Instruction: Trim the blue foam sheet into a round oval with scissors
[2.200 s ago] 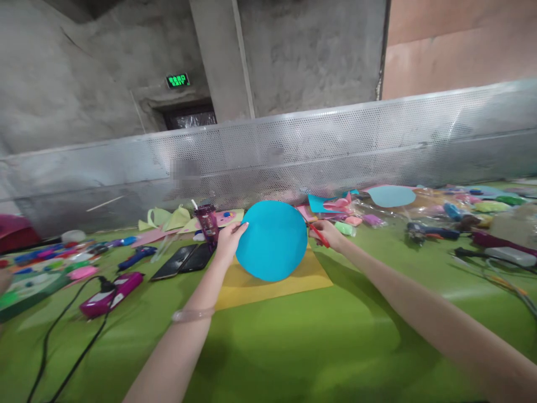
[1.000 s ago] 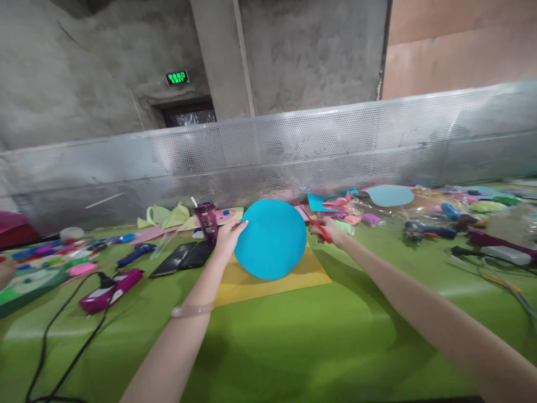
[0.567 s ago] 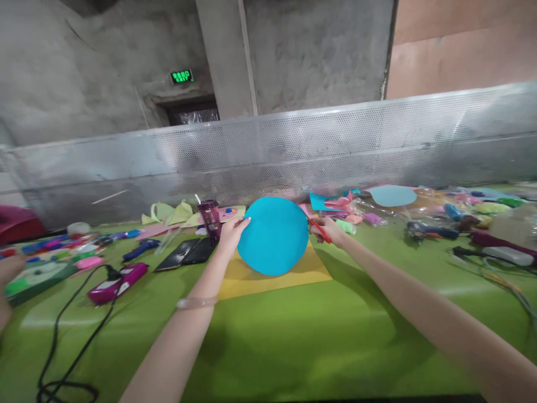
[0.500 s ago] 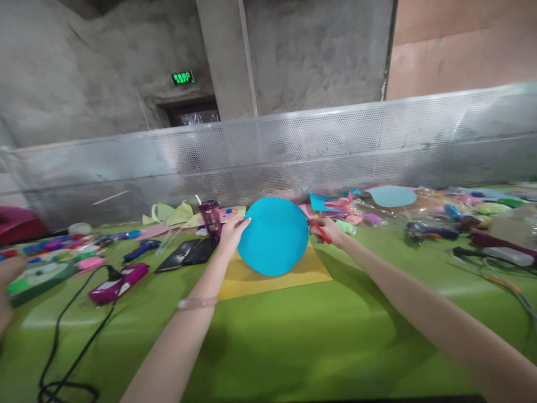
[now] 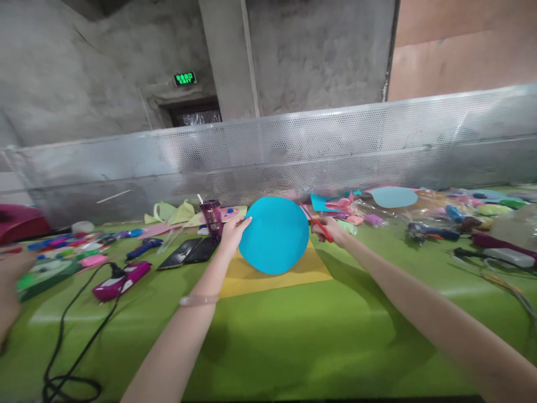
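A round sheet of blue paper is held up in front of me, its face toward me. My left hand pinches its left edge between thumb and fingers. At the right edge my right hand grips red-handled scissors, whose blades point up and left beside the paper's rim. Whether the blades touch the paper I cannot tell. Below the circle a yellow sheet lies on the green table.
Left of my arm are a dark tumbler with a straw, a black phone-like case and a purple power strip with a black cord. Another person's hand is at the far left. A glue gun lies right.
The scissors have turned slightly at the paper's right edge, and their blades now show above it. The other person's hand at the left has come further into view. My left hand keeps its pinch.
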The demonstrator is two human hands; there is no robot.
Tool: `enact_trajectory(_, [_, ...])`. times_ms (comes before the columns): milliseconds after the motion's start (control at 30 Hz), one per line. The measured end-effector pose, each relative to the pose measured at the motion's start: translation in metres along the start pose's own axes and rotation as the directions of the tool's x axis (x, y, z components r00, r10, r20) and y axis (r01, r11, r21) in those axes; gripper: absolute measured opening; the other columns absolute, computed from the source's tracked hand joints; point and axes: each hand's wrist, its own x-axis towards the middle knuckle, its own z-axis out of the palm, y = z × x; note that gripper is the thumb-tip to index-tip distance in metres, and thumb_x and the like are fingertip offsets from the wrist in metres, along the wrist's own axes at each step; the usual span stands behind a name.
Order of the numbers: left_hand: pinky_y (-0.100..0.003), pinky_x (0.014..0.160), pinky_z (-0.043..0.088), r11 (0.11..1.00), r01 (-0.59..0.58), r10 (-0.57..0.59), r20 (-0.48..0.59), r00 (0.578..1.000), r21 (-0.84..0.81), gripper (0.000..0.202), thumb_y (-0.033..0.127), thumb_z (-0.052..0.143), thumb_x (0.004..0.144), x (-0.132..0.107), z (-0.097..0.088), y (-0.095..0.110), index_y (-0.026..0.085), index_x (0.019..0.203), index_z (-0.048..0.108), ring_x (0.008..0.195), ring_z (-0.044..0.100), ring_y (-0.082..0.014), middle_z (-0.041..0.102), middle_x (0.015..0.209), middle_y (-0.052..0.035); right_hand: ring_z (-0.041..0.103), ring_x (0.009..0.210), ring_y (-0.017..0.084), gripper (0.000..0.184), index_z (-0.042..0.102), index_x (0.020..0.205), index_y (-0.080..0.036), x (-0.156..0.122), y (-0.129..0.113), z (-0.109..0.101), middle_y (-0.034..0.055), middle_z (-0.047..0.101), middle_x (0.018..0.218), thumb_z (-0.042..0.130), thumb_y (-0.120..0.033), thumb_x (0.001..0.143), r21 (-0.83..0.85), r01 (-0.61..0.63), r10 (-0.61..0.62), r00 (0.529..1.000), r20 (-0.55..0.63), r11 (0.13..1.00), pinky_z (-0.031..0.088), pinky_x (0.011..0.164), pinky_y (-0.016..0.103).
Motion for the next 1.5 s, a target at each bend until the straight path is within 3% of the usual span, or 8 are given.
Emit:
enact_trajectory(400, [-0.030,0.072,0.043,1.000,0.011,-0.011,-0.001,1.000,-0.003,0.037,0.048,0.063,0.062,-0.002,0.000,0.003,0.017,0.080,0.067,0.083,0.058,-0.0225,0.066,0.081,-0.0049,0.044,0.040,0.009,0.006,0.052,0.063,-0.016,-0.005,-0.008,0.001,-0.0032,0.045,0.042,0.048,-0.019,0.061,0.001,0.018,-0.018,0.999,0.036,1.000,0.035,0.041,0.021])
enact_trajectory(700, [-0.031,0.072,0.043,1.000,0.023,-0.023,-0.032,0.999,0.012,0.037,0.048,0.064,0.062,-0.004,0.000,0.008,0.016,0.080,0.067,0.082,0.057,-0.0226,0.066,0.081,-0.0053,0.044,0.040,0.009,0.008,0.055,0.067,-0.016,-0.001,-0.002,0.000,-0.0032,0.046,0.045,0.050,-0.020,0.062,0.026,-0.048,0.048,0.999,0.024,0.998,0.036,0.042,0.022])
enact_trajectory(1033, [-0.031,0.074,0.043,0.999,0.032,-0.033,-0.040,0.999,-0.034,0.036,0.047,0.066,0.059,-0.004,-0.002,0.008,0.016,0.079,0.067,0.083,0.058,-0.0226,0.067,0.082,-0.0059,0.041,0.039,0.008,0.008,0.050,0.062,-0.016,-0.015,-0.021,0.004,-0.0041,0.042,0.044,0.051,-0.024,0.064,0.014,0.021,-0.022,0.999,0.043,1.000,0.036,0.043,0.022])
enact_trajectory(1333, [-0.031,0.073,0.043,0.997,0.069,-0.071,-0.074,0.995,-0.021,0.040,0.048,0.068,0.055,-0.002,-0.003,0.009,0.015,0.078,0.067,0.081,0.059,-0.0223,0.067,0.077,-0.0056,0.041,0.038,0.008,0.010,0.053,0.065,-0.014,-0.010,-0.013,0.003,-0.0029,0.045,0.043,0.052,-0.024,0.065,0.005,0.034,-0.034,0.999,0.031,0.999,0.034,0.041,0.021])
enact_trajectory(1500, [-0.031,0.071,0.043,0.999,0.054,-0.054,-0.042,0.998,0.006,0.041,0.049,0.066,0.057,-0.002,-0.003,0.008,0.015,0.079,0.067,0.079,0.058,-0.0219,0.066,0.076,-0.0051,0.041,0.039,0.008,0.013,0.054,0.066,-0.014,-0.012,-0.015,0.003,-0.0024,0.046,0.043,0.052,-0.027,0.066,-0.019,0.053,-0.052,0.998,0.036,0.998,0.033,0.041,0.021])
